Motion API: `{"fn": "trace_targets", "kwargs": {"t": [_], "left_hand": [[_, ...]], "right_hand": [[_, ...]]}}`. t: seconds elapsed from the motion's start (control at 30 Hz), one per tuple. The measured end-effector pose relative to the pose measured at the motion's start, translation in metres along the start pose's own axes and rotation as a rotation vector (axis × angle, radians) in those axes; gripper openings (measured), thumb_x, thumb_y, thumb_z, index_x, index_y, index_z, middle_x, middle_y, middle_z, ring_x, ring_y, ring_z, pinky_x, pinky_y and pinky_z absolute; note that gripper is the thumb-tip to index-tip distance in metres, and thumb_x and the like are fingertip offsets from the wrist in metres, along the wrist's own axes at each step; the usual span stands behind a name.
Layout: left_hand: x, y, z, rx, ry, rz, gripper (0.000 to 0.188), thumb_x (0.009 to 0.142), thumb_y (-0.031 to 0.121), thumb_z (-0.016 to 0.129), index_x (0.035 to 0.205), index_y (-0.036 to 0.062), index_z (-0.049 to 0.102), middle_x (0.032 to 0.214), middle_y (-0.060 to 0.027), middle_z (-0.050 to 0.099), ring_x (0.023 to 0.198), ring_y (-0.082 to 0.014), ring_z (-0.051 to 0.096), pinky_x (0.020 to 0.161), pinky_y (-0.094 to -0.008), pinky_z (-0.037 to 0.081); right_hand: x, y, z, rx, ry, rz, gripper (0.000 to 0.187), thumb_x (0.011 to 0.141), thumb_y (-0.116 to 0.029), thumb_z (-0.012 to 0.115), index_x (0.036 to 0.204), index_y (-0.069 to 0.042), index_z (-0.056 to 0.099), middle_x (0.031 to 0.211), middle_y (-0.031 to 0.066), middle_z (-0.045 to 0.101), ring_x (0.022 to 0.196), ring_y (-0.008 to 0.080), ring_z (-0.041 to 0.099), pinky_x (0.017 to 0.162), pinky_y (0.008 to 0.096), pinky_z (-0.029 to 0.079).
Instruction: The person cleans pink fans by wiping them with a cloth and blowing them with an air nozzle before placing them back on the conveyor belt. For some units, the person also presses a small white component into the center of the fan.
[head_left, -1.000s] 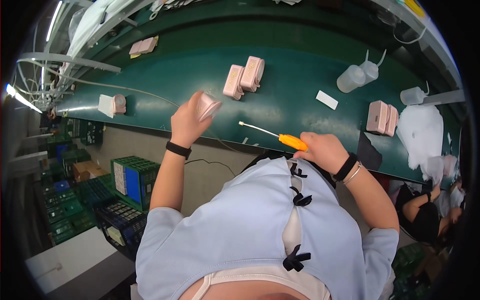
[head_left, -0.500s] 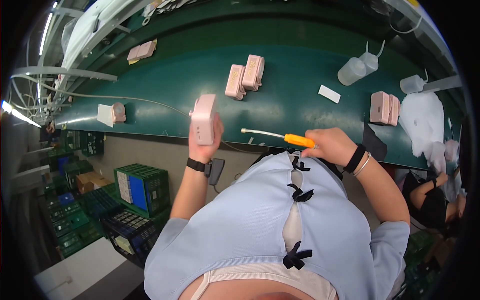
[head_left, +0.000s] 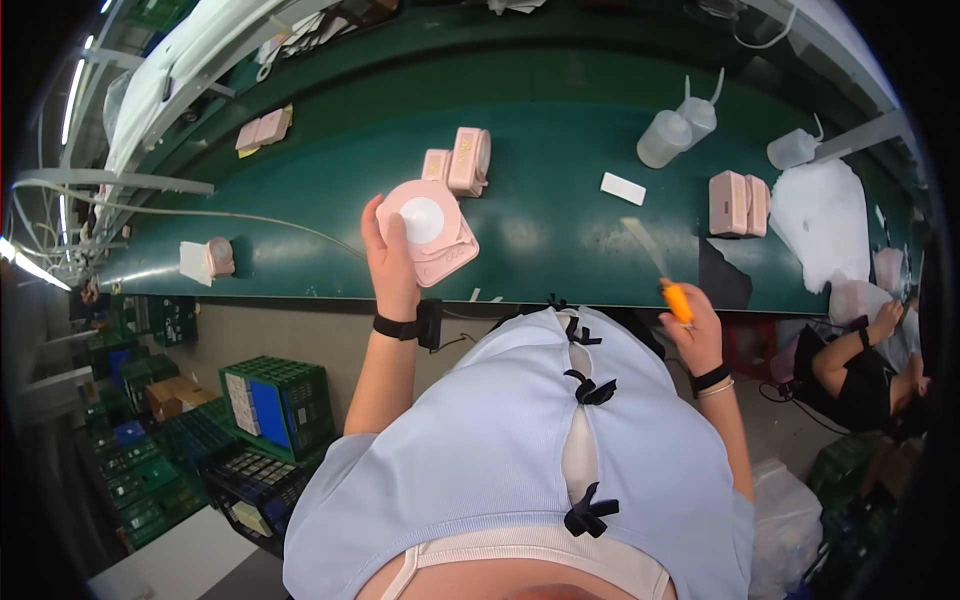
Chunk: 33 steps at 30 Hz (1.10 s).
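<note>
My left hand (head_left: 396, 262) is closed around a pink plastic device (head_left: 447, 264), raised above the bench's near edge. The device's round face with a white centre is turned up, and my thumb lies over it. Over to the right, my right hand (head_left: 702, 335) grips a tool with an orange handle (head_left: 677, 301). Its thin pale shaft points away from me and is smeared by motion, so the tip's kind cannot be made out. Just behind the held device, two similar pink devices (head_left: 468, 163) stand on the bench, one partly hidden.
On the green bench (head_left: 560, 250) are a small white block (head_left: 624, 189), more pink devices (head_left: 730, 205), squeeze bottles (head_left: 664, 139) and a white plastic bag (head_left: 825, 225). A cable (head_left: 270, 217) crosses the left side. Green crates (head_left: 280, 400) stand lower left; another person's arm (head_left: 845, 345) shows at right.
My left hand has turned the pink device so its round face shows instead of its narrow side. My right hand has swung the orange-handled tool rightward, away from the device.
</note>
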<state>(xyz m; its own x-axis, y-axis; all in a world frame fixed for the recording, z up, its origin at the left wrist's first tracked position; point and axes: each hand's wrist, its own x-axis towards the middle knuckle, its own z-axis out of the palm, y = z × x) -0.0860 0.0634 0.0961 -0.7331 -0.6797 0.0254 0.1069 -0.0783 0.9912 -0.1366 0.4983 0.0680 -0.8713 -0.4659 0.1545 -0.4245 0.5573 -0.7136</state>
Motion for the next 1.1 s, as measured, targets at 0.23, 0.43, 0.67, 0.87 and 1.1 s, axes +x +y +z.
{"fn": "trace_targets", "kwargs": {"t": [0.23,0.43,0.67,0.87,1.1], "left_hand": [[-0.010,0.025,0.036,1.095,-0.369,0.819,0.040,0.086,0.017,0.070,0.124,0.0142,0.059,0.121,-0.0144,0.061,0.106,-0.0317,0.062,0.088,-0.0393,0.053],[0.015,0.047,0.064,1.008,-0.625,1.410,0.047,0.072,0.013,0.078,0.116,0.0204,0.063,0.119,-0.0156,0.063,0.100,-0.0349,0.065,0.080,-0.0432,0.056],[0.011,0.030,0.093,0.667,-0.489,1.386,0.054,0.069,0.008,0.077,0.118,0.0185,0.059,0.123,-0.0148,0.063,0.106,-0.0351,0.065,0.083,-0.0467,0.054],[-0.006,0.028,0.125,0.631,-0.669,1.291,0.053,0.069,0.006,0.076,0.119,0.0143,0.058,0.126,-0.0106,0.062,0.115,-0.0318,0.061,0.098,-0.0483,0.045],[-0.004,0.045,0.142,0.781,-0.862,1.450,0.048,0.074,0.009,0.073,0.119,0.0167,0.059,0.125,-0.0053,0.062,0.118,-0.0265,0.059,0.099,-0.0451,0.043]], "right_hand": [[-0.118,0.181,0.048,0.197,0.869,0.699,0.040,0.094,-0.032,0.069,0.104,0.006,0.064,0.105,0.0093,0.067,0.084,0.0129,0.063,0.074,0.0291,0.052],[-0.110,0.230,0.064,0.322,0.957,0.988,0.041,0.091,-0.036,0.072,0.095,0.004,0.066,0.086,0.0069,0.068,0.071,0.0143,0.064,0.067,0.0281,0.053],[-0.109,0.247,0.082,0.820,1.056,0.980,0.037,0.091,-0.030,0.074,0.107,0.002,0.063,0.092,0.0110,0.067,0.077,0.0170,0.067,0.064,0.0302,0.053],[-0.109,0.245,0.064,1.114,0.619,1.464,0.031,0.092,-0.018,0.070,0.115,-0.001,0.061,0.098,0.0083,0.067,0.079,0.0136,0.064,0.059,0.0265,0.051],[0.054,-0.024,-0.074,0.339,0.332,0.096,0.062,0.079,0.005,0.047,0.141,-0.005,0.049,0.136,0.0136,0.056,0.082,0.0121,0.061,0.069,0.0250,0.049]]}}
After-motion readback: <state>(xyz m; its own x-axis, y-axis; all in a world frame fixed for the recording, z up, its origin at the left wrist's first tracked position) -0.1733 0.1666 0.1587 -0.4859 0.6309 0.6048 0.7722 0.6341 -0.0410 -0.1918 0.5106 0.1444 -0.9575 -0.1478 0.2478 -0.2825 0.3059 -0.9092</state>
